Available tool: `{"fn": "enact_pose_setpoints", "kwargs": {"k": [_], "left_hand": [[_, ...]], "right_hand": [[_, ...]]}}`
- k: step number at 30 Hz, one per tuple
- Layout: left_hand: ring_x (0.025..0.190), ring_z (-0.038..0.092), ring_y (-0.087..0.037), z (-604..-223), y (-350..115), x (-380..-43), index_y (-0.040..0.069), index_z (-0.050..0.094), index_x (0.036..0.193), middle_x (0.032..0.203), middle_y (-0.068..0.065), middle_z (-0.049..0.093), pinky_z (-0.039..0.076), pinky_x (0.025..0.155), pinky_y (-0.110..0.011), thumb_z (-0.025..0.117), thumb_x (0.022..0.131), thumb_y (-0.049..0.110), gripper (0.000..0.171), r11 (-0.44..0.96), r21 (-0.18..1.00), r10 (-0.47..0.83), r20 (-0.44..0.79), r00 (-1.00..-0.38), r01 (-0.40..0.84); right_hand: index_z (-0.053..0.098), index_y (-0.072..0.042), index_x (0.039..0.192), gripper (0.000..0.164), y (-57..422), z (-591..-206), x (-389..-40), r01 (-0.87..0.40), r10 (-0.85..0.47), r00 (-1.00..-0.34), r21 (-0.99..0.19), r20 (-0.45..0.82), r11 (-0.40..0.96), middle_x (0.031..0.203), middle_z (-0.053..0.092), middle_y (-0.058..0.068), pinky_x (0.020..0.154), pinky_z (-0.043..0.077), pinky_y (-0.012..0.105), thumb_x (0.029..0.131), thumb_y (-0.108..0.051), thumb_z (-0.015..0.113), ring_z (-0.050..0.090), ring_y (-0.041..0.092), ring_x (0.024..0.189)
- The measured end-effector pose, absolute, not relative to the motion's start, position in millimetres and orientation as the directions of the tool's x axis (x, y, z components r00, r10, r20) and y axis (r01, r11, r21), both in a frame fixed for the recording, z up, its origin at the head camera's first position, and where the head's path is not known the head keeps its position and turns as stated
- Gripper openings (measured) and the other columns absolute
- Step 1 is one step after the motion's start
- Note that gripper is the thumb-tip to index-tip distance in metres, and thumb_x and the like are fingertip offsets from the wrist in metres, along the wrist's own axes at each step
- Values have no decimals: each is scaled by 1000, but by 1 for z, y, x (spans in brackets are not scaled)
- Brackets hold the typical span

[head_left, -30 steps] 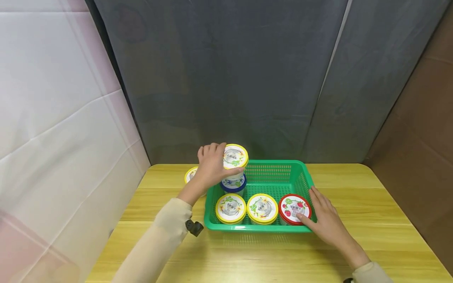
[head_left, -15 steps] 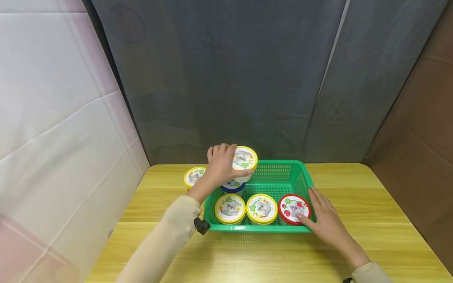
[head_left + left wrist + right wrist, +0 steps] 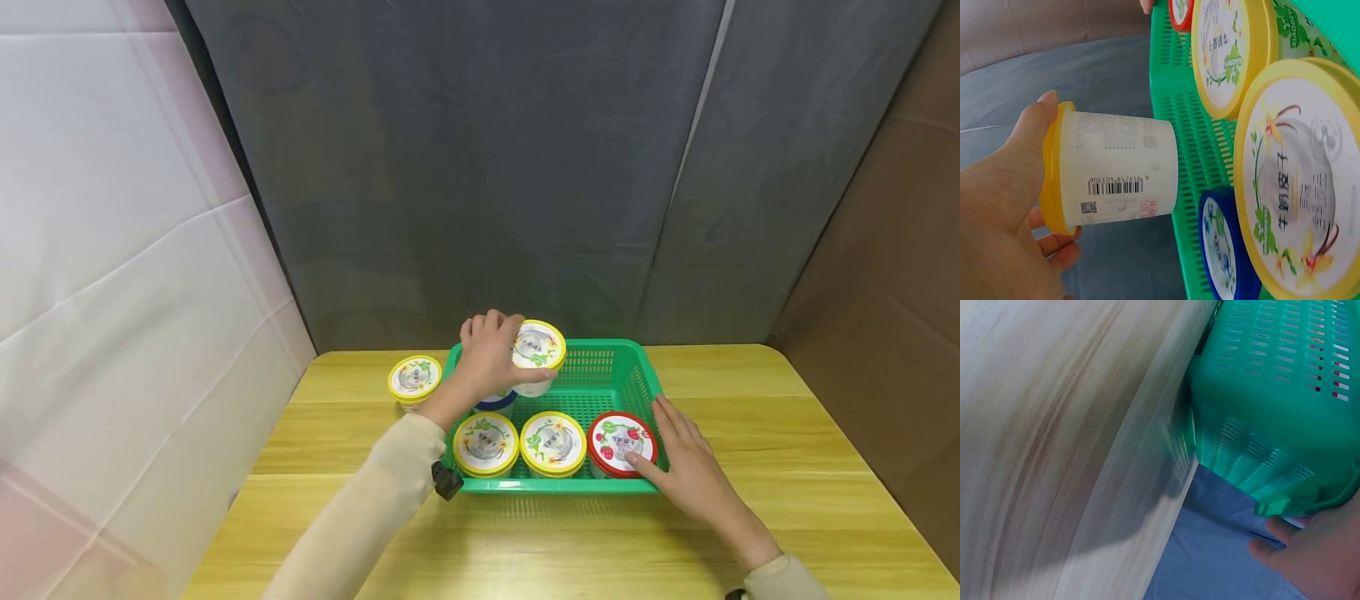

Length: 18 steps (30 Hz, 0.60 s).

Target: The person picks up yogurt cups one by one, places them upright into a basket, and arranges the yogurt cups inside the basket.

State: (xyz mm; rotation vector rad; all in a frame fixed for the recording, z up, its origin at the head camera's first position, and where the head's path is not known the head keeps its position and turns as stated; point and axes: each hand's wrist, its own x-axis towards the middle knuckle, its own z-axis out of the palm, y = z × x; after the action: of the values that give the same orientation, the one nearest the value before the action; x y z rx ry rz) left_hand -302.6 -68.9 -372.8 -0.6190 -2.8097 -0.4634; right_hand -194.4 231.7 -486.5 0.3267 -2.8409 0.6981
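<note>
My left hand (image 3: 487, 354) grips a white tub with a yellow lid (image 3: 538, 343), fingers and thumb round the lid's edge. In the left wrist view the tub (image 3: 1119, 165) shows a barcode on its side and hangs over the green plastic basket (image 3: 555, 486). Along the basket's front stand two yellow-lidded tubs (image 3: 553, 444) and a red-lidded tub (image 3: 621, 444) with strawberries printed on it. Behind them a blue-lidded tub (image 3: 495, 402) is partly hidden by my left forearm. My right hand (image 3: 693, 475) rests on the basket's right rim, fingers extended, thumb reaching over the red lid.
Another yellow-lidded tub (image 3: 415, 378) stands on the wooden table (image 3: 330, 467), outside the basket to its left. A grey curtain (image 3: 487, 167) hangs behind the table, with a white cloth (image 3: 135, 250) on the left and a brown panel (image 3: 877, 275) on the right.
My left hand has carried the yellow-lidded tub to the right and slightly nearer, from over the blue-lidded tub. The tub outside the basket is now fully uncovered. My right hand stays put.
</note>
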Motion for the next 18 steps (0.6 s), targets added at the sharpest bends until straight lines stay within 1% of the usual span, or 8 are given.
{"fn": "enact_pose_setpoints", "kwargs": {"k": [7, 18], "left_hand": [[118, 41, -31, -378, -62, -305, 12, 46, 145, 131, -11, 48, 24, 113, -59, 75, 74, 65, 93, 847, 263, 395, 268, -878, 462], [120, 41, -32, -384, -56, -310, 9, 43, 145, 136, -13, 47, 26, 113, -57, 76, 74, 62, 95, 850, 265, 396, 247, -884, 455]], "right_hand": [[25, 3, 155, 93, 230, -485, -194, -264, -165, -953, -427, 255, 865, 163, 22, 20, 108, 28, 74, 91, -54, 63, 28, 48, 144], [25, 1, 155, 92, 227, -483, -191, -255, -157, -956, -433, 249, 865, 163, 22, 20, 106, 29, 74, 91, -53, 63, 28, 46, 144]]}}
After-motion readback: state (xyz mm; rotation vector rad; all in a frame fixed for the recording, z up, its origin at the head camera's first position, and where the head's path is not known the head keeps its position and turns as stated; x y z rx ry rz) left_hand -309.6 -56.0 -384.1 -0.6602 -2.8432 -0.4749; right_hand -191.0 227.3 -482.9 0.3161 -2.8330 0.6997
